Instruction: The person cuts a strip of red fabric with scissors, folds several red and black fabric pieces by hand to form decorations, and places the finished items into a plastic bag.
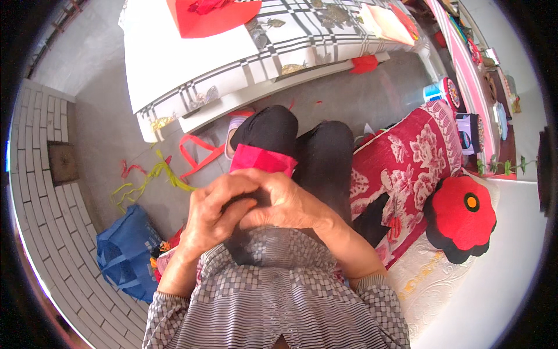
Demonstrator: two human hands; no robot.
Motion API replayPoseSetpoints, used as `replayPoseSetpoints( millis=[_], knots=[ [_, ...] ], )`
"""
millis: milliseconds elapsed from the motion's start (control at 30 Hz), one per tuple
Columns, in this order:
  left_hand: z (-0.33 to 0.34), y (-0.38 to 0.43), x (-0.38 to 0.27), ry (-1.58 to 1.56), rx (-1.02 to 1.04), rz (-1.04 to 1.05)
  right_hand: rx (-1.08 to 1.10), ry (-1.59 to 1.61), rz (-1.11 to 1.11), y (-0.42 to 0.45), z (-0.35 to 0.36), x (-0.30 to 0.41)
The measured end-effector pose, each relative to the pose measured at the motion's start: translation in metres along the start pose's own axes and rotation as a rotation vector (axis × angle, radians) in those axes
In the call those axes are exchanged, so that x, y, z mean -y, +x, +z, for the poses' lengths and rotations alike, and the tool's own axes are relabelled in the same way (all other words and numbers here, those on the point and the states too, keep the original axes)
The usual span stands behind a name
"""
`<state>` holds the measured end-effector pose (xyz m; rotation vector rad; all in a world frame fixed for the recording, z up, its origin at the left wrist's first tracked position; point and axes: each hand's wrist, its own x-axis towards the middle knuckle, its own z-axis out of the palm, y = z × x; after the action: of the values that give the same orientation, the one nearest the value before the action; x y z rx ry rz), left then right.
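A folded pink-red piece of cloth (263,159) sticks out beyond my fingers, over one black-trousered knee (268,128). My right hand (283,198) curls over its near edge, fingers bent against the fabric. Close against it, my left hand (218,208) has its index finger and thumb pointing inward, the thumb tip near my right thumb. The curled fingers mask the near part of the cloth, so what my left fingertips pinch cannot be seen. Both hands are in front of my checked and striped top (279,279).
Ahead stands a table with a plaid-patterned cover (301,39), bearing red sheets (209,19). Coloured strips (150,179) and a blue bag (128,253) lie on the floor at left. At right are a red floral cover (409,157), red-handled scissors (394,227) and a flower-shaped cushion (462,213).
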<state>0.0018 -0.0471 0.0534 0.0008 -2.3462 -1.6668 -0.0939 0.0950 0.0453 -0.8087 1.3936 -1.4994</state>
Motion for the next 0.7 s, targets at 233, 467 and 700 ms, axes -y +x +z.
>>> replayPoseSetpoints(
  millis=[233,467,700],
  knots=[
    [0.014,-0.021,0.035,-0.487,0.242,-0.428,-0.461,0.183,0.189,-0.041,-0.004,-0.023],
    [0.004,-0.044,0.061,-0.627,0.112,-0.724,-0.576,0.084,0.224,-0.068,-0.018,-0.038],
    [0.005,-0.046,0.076,-0.652,-0.144,-0.635,-0.597,-0.050,0.120,-0.076,-0.006,-0.049]
  ],
)
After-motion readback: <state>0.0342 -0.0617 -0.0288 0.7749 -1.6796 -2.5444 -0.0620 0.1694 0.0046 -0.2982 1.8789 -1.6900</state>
